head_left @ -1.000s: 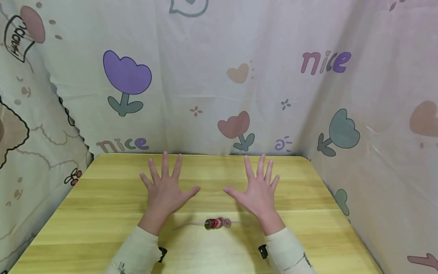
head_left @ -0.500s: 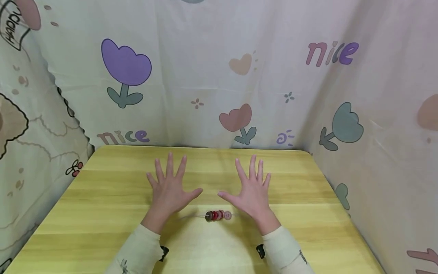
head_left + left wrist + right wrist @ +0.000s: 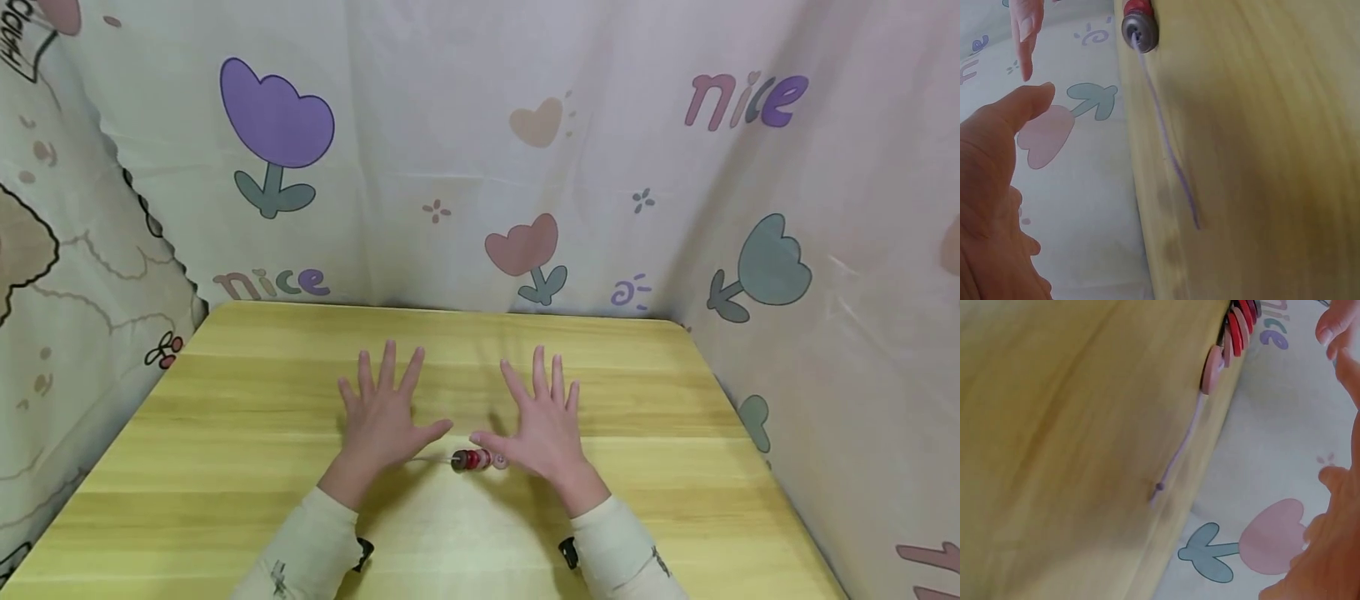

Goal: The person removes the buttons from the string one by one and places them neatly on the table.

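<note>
Several buttons [image 3: 472, 460] in brown, red and pink are threaded in a row on a thin string. In the left wrist view the string [image 3: 1163, 128] runs out from the dark brown button [image 3: 1140, 31]; in the right wrist view its other end has a small knot [image 3: 1159, 486] beyond a pink button [image 3: 1211, 370]. My left hand [image 3: 382, 429], fingers spread, is over the table left of the buttons. On their right my right hand [image 3: 551, 433] is likewise spread, its thumb overlapping the row in the head view. Neither hand holds anything.
The pale wooden table [image 3: 262, 400] spans the lower view. A printed curtain [image 3: 420, 108] hangs behind it and along both sides. Black wrist straps [image 3: 567, 552] show below the sleeves [image 3: 626, 546].
Both hands have moved inward, closer to each other and to the buttons, fingers still spread. The head view has tilted down, so the curtain and table edge sit higher.
</note>
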`<state>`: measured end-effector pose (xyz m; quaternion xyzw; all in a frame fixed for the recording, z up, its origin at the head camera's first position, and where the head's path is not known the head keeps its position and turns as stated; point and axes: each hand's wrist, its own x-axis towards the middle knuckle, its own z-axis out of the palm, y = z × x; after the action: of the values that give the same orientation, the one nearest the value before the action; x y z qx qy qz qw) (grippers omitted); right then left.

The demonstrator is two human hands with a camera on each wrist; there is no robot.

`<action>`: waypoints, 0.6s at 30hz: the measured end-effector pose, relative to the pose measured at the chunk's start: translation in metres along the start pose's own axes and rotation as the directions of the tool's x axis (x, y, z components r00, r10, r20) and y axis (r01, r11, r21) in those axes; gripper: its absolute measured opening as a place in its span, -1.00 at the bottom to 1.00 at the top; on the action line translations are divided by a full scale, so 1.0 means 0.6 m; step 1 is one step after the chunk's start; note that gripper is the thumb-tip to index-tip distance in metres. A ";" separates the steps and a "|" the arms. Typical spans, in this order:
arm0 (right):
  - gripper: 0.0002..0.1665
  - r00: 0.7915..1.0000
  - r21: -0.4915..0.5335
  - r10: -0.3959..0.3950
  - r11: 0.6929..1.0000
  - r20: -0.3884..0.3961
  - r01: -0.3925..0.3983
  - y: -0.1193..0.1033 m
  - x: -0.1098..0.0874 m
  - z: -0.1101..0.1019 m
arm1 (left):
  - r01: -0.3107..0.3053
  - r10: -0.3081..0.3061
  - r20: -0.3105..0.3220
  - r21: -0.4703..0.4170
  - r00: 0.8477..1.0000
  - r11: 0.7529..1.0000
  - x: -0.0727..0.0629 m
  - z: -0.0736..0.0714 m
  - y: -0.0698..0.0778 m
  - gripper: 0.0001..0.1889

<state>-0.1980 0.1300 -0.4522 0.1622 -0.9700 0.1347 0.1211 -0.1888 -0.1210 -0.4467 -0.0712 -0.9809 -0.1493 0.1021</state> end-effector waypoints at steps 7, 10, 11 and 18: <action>0.30 0.998 0.041 -0.051 0.998 0.044 0.050 0.000 -0.005 0.011 | -0.010 0.011 0.045 -0.017 0.999 1.000 -0.003 0.013 -0.001 0.20; 0.30 0.996 0.072 -0.067 0.995 0.067 0.062 -0.001 -0.010 0.016 | -0.011 0.014 0.070 -0.033 0.997 0.999 -0.007 0.019 -0.002 0.21; 0.29 0.995 0.078 -0.071 0.995 0.072 0.066 -0.002 -0.011 0.018 | -0.011 0.014 0.081 -0.040 0.997 0.999 -0.008 0.022 -0.003 0.21; 0.25 0.990 0.126 -0.100 0.988 0.104 0.086 -0.003 -0.015 0.023 | -0.037 0.046 0.111 -0.080 0.993 0.996 -0.017 0.035 -0.004 0.18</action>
<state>-0.1918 0.1267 -0.4674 0.2216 -0.9566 0.1784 0.0636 -0.1829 -0.1179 -0.4691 -0.1039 -0.9769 -0.1807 0.0468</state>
